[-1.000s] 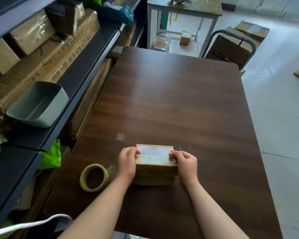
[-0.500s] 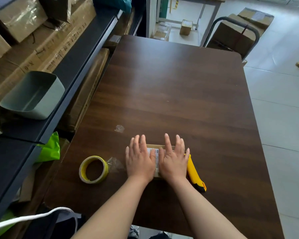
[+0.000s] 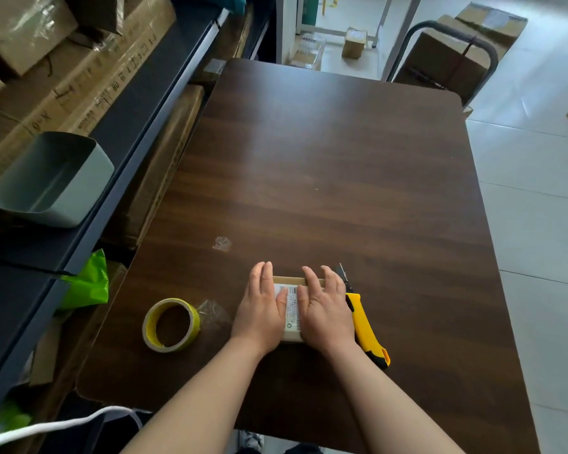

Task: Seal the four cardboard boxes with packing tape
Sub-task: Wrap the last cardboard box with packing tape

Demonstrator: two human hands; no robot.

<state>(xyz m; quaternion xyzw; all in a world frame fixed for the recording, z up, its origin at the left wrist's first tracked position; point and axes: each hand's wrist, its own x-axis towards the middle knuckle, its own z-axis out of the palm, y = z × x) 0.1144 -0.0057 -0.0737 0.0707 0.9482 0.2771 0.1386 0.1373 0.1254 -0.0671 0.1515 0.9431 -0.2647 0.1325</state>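
Shelving [image 3: 138, 103] is seen along the left edge of the worktop [image 3: 325, 175], loaded with large brown cartons [image 3: 63, 90]. A grey-green plastic bin [image 3: 53, 185] lies tipped on its side on the shelf, and a bright green bag [image 3: 87, 285] is tucked below it.

Near the front-left corner of the worktop a roll of packing tape [image 3: 193, 322] lies flat, with a crumpled clear loose end [image 3: 212, 311] trailing from its right side. A small scrap of clear tape [image 3: 222, 243] is stuck to the worktop farther back, apart from the roll.

The left hand [image 3: 259, 309] is laid palm down on the left part of a small cardboard box [image 3: 292, 311], which sits near the front edge, roughly midway along it. Its fingers [image 3: 264, 273] are held straight and together, reaching past the box's far edge, and nothing is gripped.

A white printed label is visible on the box top between the two hands.

The right hand [image 3: 325, 311] is pressed flat on the right part of the box, its fingers [image 3: 312, 276] extended and slightly spread, likewise gripping nothing.

A yellow and black utility knife [image 3: 366, 332] lies just beside the right hand, its blade extended toward the far edge.

Beyond the far-right corner a trolley [image 3: 456, 27] carrying further cartons [image 3: 440, 57] stands on the tiled floor.
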